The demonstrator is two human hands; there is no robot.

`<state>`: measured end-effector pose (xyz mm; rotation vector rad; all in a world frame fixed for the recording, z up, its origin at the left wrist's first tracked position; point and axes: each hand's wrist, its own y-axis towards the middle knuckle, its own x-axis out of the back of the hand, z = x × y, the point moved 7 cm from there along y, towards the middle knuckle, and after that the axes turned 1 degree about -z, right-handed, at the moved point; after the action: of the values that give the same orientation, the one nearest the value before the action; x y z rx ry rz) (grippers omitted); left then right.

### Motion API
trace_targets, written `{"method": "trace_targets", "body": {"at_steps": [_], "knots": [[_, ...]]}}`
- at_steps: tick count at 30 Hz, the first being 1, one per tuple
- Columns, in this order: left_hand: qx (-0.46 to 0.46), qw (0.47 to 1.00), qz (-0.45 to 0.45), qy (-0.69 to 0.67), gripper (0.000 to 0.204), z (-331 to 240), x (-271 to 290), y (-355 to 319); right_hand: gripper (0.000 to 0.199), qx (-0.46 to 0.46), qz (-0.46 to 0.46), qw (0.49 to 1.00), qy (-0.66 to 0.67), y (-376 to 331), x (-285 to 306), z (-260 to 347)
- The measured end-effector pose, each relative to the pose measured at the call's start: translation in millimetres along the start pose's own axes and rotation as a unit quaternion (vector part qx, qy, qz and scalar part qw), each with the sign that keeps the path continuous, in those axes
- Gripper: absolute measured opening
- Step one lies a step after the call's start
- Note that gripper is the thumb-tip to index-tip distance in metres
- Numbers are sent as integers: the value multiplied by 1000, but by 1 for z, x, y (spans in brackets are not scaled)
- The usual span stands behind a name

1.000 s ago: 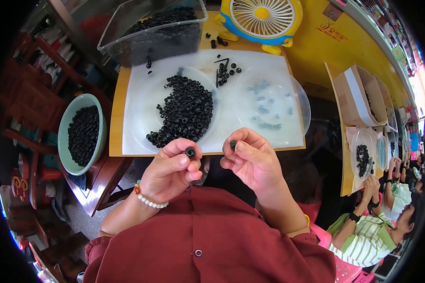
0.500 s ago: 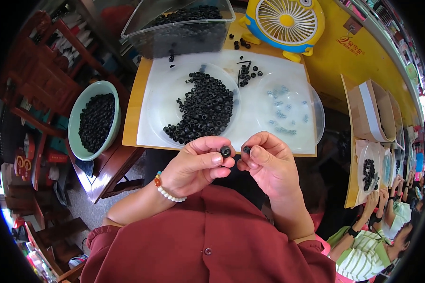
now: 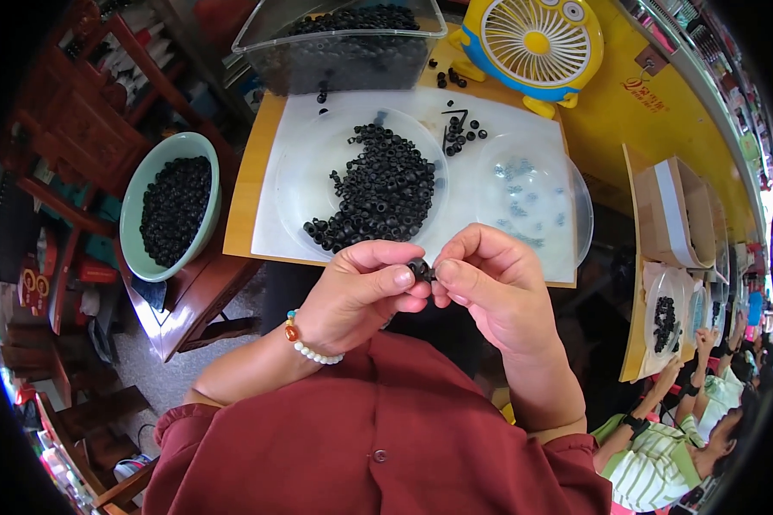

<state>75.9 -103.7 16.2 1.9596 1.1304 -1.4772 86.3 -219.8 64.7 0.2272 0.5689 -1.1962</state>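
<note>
My left hand (image 3: 361,279) pinches a round black knob-like piece (image 3: 419,269) with a hole, between thumb and fingers. My right hand (image 3: 494,287) grips a small black part, its tips pressed up against that piece, and the fingers mostly hide this part. Both hands meet just off the table's front edge. Beyond them a clear round dish (image 3: 296,193) bears a heap of small black pieces (image 3: 382,189). To its right, a second clear dish (image 3: 582,206) has small bluish, shiny bits in it. Between the dishes lie L-shaped black hex keys (image 3: 457,112) and several loose black pieces (image 3: 472,135).
A clear bin (image 3: 339,64) of black pieces stands at the back, beside a yellow and blue fan (image 3: 537,47). On the left, a pale green bowl (image 3: 129,215) of black pieces rests on a wooden stool (image 3: 180,313). People work at another table (image 3: 631,343) on the right.
My right hand has moved left, bringing its small part from a gap away into contact with the round black piece. The left hand still holds that piece. The view has shifted slightly.
</note>
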Motion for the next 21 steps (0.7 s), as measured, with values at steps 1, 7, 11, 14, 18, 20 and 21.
{"method": "trace_targets", "body": {"at_steps": [1,7,11,14,18,20,21], "knots": [[-9,1000,-6,14,22,-2,1,-1,9,-2,-1,1000,-3,1,0,-1],[-36,996,-26,75,21,-7,5,-3,9,-1,6,1000,-26,4,-4,-1],[-76,989,-41,119,21,-11,6,-3,9,17,-10,997,-79,4,-3,1],[-88,977,-83,173,22,-13,6,-5,8,43,-32,993,-102,1,-8,3],[-117,961,-67,243,23,-16,2,-7,9,51,-37,996,-64,1,-3,-1],[-163,932,-55,319,23,-21,-1,-9,10,39,-26,998,-36,1,1,-6],[-163,932,-52,320,23,-21,-3,-9,10,25,-13,1000,-8,1,3,-9]]}}
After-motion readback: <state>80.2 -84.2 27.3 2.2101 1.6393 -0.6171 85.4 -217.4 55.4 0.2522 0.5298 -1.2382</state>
